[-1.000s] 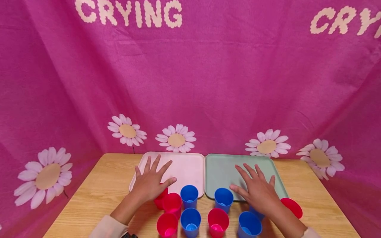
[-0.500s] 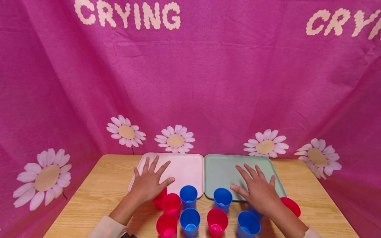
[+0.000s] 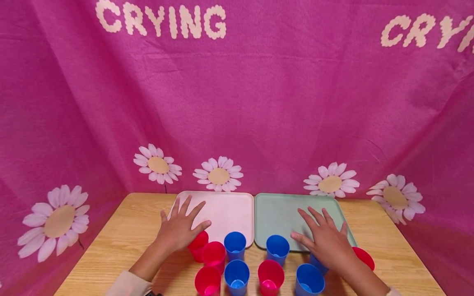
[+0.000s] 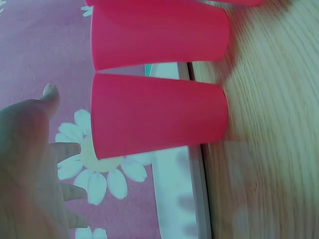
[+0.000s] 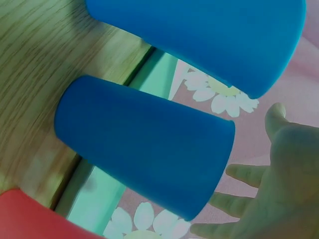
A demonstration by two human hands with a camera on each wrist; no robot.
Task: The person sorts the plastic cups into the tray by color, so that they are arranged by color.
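My left hand [image 3: 178, 228] is spread with straight fingers over the near left part of the pink tray [image 3: 237, 209], above a red cup [image 3: 198, 246]. In the left wrist view that red cup [image 4: 159, 117] stands upright, apart from the fingers. My right hand [image 3: 327, 238], fingers also spread, hovers over the near right part of the green tray [image 3: 274, 209]. Beneath it a blue cup [image 3: 318, 264] is partly hidden; the right wrist view shows a blue cup [image 5: 144, 144] beside the fingers. Neither hand holds anything.
Several upright red and blue cups stand along the trays' near edge, among them a blue cup [image 3: 235, 245], a red cup [image 3: 270, 277] and a red cup [image 3: 364, 258] by the right forearm. A pink flowered cloth [image 3: 237, 102] hangs behind the wooden table [image 3: 111, 246].
My left hand has shifted slightly left and back, uncovering more of the red cup under it. My right hand has moved slightly right and nearer. The cups have stayed in place.
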